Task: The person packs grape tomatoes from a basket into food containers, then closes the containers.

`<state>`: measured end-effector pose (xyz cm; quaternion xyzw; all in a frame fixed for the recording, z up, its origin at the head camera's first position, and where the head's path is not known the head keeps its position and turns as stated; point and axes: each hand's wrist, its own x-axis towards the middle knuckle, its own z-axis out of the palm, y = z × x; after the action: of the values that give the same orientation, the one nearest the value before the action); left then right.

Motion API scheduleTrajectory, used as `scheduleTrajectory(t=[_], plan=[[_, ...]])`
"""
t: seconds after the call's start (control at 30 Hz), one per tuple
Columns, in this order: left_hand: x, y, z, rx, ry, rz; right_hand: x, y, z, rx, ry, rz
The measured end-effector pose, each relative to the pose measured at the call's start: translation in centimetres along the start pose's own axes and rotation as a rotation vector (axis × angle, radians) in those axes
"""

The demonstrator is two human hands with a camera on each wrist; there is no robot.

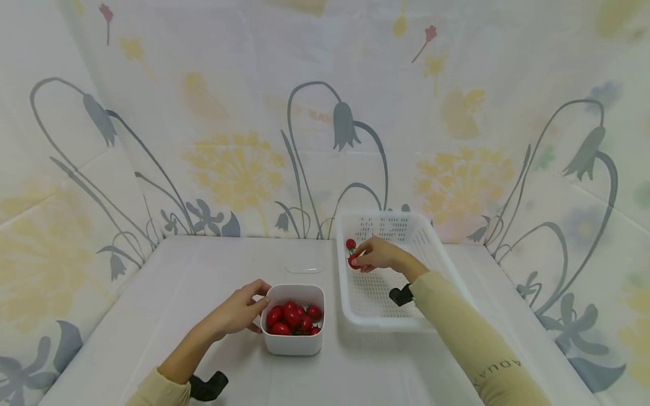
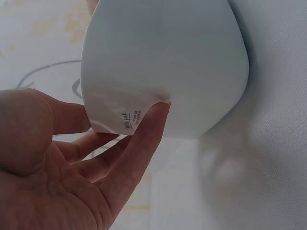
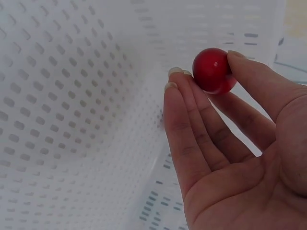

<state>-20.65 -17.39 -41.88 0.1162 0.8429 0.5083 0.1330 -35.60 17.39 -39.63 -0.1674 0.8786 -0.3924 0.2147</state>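
My right hand (image 1: 377, 253) is over the left side of a white perforated plastic basket (image 1: 350, 307) and pinches a red cherry tomato (image 3: 213, 70) between thumb and fingertips. Another cherry tomato (image 1: 351, 243) lies just behind it, by the basket's left wall. On the left, my left hand (image 1: 238, 309) grips the left side of a white square container (image 1: 293, 345), thumb and fingers around its back left corner. In the left wrist view one finger (image 2: 152, 127) presses on the container's outer wall, beside small printed lettering. Several cherry tomatoes (image 1: 291, 317) fill the container's bottom.
Both vessels stand on a white-covered table (image 1: 213, 265), the container left of the basket with a narrow gap between. A clear, flat rounded piece (image 1: 303, 269) lies behind the container. A flower-printed curtain (image 1: 325, 169) hangs along the back and sides.
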Motion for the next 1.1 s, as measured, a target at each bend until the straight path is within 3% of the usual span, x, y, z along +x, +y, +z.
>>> scheduleTrajectory(t=[0.5, 0.7, 1.1], plan=[[0.1, 0.2, -0.1, 0.013, 0.002, -0.001, -2.5, -1.5, -0.2, -0.006, -0.002, -0.092], [0.1, 0.0, -0.1, 0.001, -0.011, 0.029, -3.5, -1.9, 0.0, 0.008, 0.005, -0.12], [0.0, 0.1, 0.0, 0.002, -0.007, 0.017, -5.4, -3.3, 1.1, 0.066, -0.01, -0.198]])
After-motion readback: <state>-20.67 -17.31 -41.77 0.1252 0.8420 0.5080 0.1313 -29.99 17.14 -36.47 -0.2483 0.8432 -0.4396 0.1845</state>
